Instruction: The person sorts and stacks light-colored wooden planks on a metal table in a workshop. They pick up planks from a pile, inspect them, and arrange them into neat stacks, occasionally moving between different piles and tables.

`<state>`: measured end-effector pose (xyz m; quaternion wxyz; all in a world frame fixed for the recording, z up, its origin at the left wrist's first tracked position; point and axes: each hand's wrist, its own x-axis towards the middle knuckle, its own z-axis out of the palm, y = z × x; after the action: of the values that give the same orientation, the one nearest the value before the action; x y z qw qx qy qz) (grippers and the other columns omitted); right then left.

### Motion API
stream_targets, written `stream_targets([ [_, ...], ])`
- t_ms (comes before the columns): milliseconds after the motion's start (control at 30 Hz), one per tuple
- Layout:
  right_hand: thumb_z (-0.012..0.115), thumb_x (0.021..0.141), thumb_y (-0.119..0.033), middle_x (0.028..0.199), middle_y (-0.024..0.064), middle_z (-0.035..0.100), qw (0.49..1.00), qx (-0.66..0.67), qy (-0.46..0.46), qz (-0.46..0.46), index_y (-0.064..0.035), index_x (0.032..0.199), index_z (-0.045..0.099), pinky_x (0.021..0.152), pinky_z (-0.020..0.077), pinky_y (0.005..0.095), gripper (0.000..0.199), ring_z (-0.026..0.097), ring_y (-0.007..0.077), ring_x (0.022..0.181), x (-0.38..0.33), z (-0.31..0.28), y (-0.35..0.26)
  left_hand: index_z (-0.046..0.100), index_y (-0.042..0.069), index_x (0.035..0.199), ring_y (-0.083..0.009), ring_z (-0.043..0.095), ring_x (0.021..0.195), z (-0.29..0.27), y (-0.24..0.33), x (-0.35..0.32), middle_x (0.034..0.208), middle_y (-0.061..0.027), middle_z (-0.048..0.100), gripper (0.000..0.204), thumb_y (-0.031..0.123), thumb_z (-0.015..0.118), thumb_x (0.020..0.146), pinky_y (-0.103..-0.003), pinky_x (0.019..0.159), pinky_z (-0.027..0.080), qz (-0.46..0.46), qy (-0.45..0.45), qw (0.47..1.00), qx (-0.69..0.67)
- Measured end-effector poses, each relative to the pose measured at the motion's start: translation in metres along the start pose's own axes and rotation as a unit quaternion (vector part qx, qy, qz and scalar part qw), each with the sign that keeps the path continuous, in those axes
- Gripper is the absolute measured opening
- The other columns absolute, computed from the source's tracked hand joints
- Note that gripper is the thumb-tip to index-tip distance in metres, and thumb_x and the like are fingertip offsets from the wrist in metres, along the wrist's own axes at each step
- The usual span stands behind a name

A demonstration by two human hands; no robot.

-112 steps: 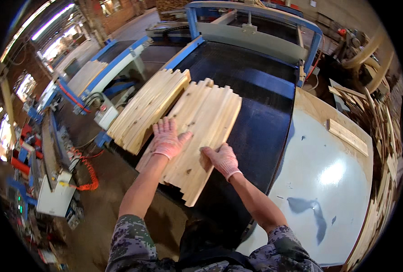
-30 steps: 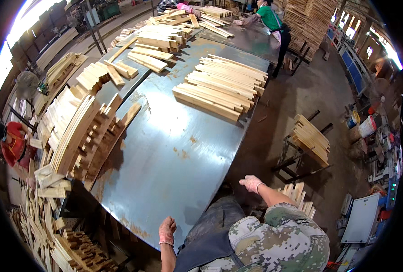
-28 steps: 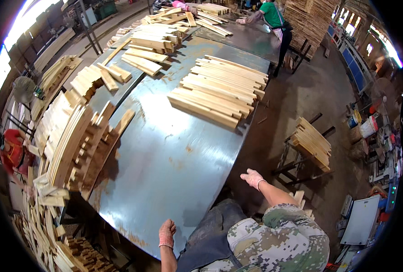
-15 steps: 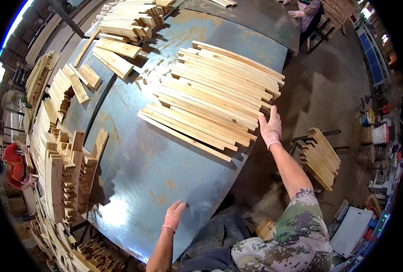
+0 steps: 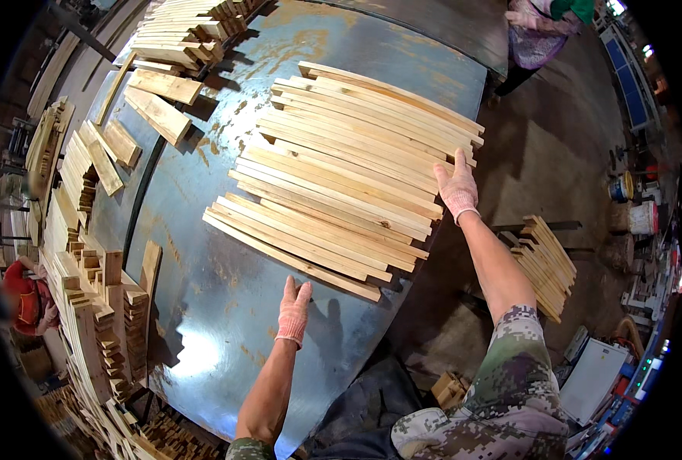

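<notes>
A row of narrow pale wooden strips [image 5: 341, 169] lies side by side on the blue-grey metal tabletop [image 5: 241, 322], their ends uneven. My right hand [image 5: 457, 185], in a pinkish knit glove, is at the strips' right-hand ends with its fingers apart; it seems to touch those ends. Just short of the nearest strip, my left hand [image 5: 293, 310] hovers over the tabletop in a matching glove. Its fingers stretch toward the strips and nothing is in them.
Stacked boards [image 5: 99, 307] line the table's left side, with loose planks [image 5: 157, 107] beyond them. Another wood pile [image 5: 184, 34] sits at the far left. Right of the table, strips rest on a low stand [image 5: 544, 264]. One person [image 5: 540, 34] stands far right, another [image 5: 26, 299] far left.
My left hand has moved forward, closer to the nearest strip. My right hand has shifted slightly farther along the strip ends. The whole view has turned a little.
</notes>
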<state>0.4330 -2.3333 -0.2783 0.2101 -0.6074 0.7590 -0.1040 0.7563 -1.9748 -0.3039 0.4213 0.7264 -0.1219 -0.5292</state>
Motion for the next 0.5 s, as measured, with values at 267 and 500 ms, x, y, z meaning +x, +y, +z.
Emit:
stream_targets([
  [267,0.067,0.101,-0.047,0.119,0.0267,0.068,0.969,0.044,-0.054,-0.236,-0.0059,0.120,0.062,0.095,0.0523,0.0517,0.046,0.064,0.0471,0.114,-0.090,-0.010,0.038,0.046,-0.004,0.156,-0.0231,0.067,0.115,-0.013,-0.026,0.019,0.134,-0.0165,0.068,0.069,0.037,0.069,0.106,-0.036,0.104,0.052,-0.017,0.059,0.993,-0.097],
  [500,0.063,0.107,-0.041,0.117,0.0236,0.073,0.898,0.043,-0.145,-0.413,-0.0052,0.139,0.066,0.100,0.0556,0.0466,0.048,0.070,0.0421,0.109,-0.072,0.056,0.021,0.058,0.002,0.147,-0.0390,0.059,0.122,-0.114,-0.041,0.020,0.135,-0.0232,0.063,0.056,0.037,0.057,0.103,-0.048,0.104,0.047,0.151,0.114,0.848,0.496],
])
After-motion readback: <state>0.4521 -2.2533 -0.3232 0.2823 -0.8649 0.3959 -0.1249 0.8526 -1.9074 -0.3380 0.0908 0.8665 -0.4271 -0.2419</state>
